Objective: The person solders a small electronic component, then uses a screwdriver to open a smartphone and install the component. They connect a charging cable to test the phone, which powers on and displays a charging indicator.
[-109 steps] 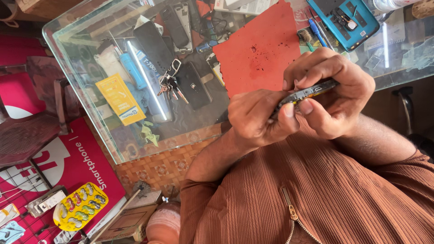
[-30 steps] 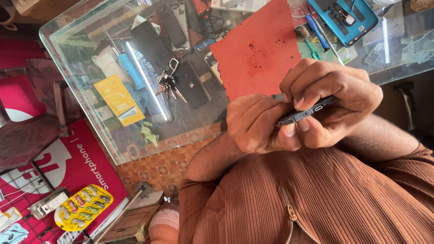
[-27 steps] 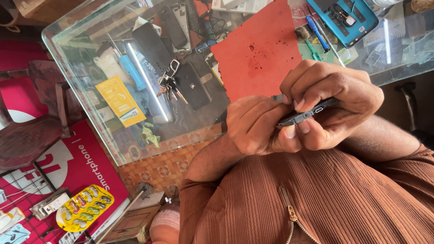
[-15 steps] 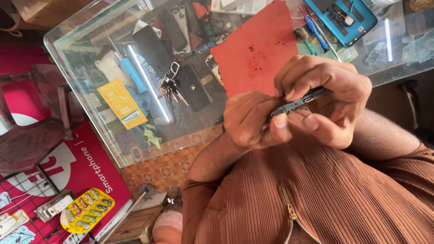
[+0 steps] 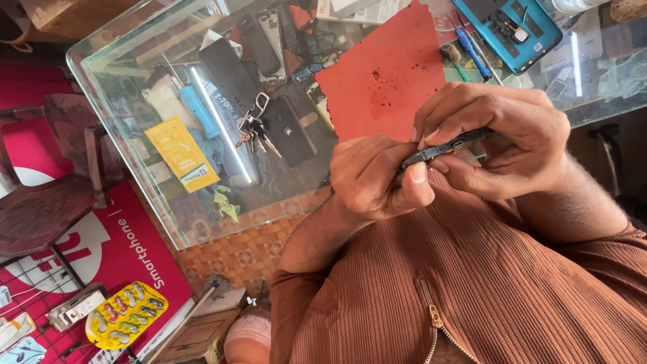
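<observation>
Dark plastic and glass, the slim phone (image 5: 441,149) is sitting edge-up close to our chest, and we are pinching it between both hands: the left hand (image 5: 374,178) is curling tight around its near end while the right hand (image 5: 502,145) is closing over the top edge. We are judging it light, stiff, slippery and fragile, best gripped along its narrow side rails. Beyond, the red mat (image 5: 387,74) is lying on the glass bench (image 5: 168,202).
</observation>
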The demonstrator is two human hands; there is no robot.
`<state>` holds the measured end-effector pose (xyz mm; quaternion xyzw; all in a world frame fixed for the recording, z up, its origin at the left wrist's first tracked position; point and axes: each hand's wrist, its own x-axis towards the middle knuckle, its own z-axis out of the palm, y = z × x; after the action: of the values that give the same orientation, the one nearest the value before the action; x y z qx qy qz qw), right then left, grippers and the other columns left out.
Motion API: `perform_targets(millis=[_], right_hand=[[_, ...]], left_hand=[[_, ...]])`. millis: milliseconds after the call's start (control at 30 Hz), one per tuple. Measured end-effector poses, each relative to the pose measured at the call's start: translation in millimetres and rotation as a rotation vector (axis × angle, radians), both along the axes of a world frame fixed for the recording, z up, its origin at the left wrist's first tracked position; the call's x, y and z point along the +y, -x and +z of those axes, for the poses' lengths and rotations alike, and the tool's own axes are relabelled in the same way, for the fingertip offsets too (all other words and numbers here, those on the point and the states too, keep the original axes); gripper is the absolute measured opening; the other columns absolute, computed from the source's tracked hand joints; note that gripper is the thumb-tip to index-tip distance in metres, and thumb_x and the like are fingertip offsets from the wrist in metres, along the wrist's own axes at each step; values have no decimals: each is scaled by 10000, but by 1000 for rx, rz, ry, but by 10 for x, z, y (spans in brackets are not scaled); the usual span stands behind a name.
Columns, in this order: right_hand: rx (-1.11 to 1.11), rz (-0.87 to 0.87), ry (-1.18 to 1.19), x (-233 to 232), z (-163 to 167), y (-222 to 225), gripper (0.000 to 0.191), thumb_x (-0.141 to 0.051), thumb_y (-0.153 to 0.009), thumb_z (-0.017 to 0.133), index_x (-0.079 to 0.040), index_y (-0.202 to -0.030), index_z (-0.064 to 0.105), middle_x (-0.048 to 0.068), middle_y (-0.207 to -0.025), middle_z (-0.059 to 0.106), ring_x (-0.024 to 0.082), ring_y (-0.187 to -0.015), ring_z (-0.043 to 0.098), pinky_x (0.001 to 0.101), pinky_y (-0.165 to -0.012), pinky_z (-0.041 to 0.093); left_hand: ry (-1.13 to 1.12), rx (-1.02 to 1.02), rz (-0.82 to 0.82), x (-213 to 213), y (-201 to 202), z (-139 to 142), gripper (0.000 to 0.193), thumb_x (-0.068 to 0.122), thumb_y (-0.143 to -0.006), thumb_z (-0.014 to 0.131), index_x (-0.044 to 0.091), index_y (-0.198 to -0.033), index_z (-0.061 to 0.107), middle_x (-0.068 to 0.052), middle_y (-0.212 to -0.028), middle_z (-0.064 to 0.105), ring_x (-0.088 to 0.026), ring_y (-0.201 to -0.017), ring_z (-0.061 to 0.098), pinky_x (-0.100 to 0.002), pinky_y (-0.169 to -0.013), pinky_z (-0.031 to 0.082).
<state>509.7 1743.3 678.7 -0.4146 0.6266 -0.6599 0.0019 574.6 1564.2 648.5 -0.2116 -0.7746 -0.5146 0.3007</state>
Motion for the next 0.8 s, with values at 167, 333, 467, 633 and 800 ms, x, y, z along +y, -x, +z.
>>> perform_targets(millis=[167, 333, 467, 633, 800], right_hand=[[-4, -20, -22, -2, 18, -14, 181, 69, -787, 698, 96, -946, 617, 210, -884, 666, 320, -865, 735, 385, -727, 632], [76, 4, -10, 2, 17, 5, 214, 40, -784, 733, 112, -941, 608, 218, -877, 665, 327, -843, 727, 405, -713, 620], [75, -35, -1, -3, 13, -6, 207, 41, -794, 729, 117, -949, 613, 216, -867, 669, 326, -836, 730, 417, -717, 625], [70, -34, 5, -24, 44, -2, 185, 62, -794, 721, 108, -943, 621, 215, -863, 675, 327, -845, 738, 412, -721, 637], [38, -15, -84, 25, 154, 11, 225, 59, -767, 765, 100, -935, 622, 221, -879, 678, 327, -861, 737, 413, -742, 631]], left_hand=[[34, 15, -13, -11, 12, 11, 206, 126, -948, 629, -43, -836, 667, -62, -643, 577, -197, -509, 568, -369, -483, 445], [-2, 4, 8, 13, -4, 25, 229, 154, -970, 631, -29, -835, 659, -68, -656, 579, -197, -523, 571, -345, -450, 440], [0, 10, 17, 29, -2, 31, 241, 158, -979, 621, -29, -833, 662, -67, -656, 588, -189, -519, 571, -364, -482, 439], [9, 21, 12, 25, 12, 39, 230, 152, -975, 627, -25, -832, 662, -59, -656, 587, -182, -516, 571, -359, -479, 442], [58, 21, -23, -38, 38, 81, 212, 144, -961, 645, -28, -838, 663, -58, -661, 584, -192, -523, 573, -365, -486, 444]])
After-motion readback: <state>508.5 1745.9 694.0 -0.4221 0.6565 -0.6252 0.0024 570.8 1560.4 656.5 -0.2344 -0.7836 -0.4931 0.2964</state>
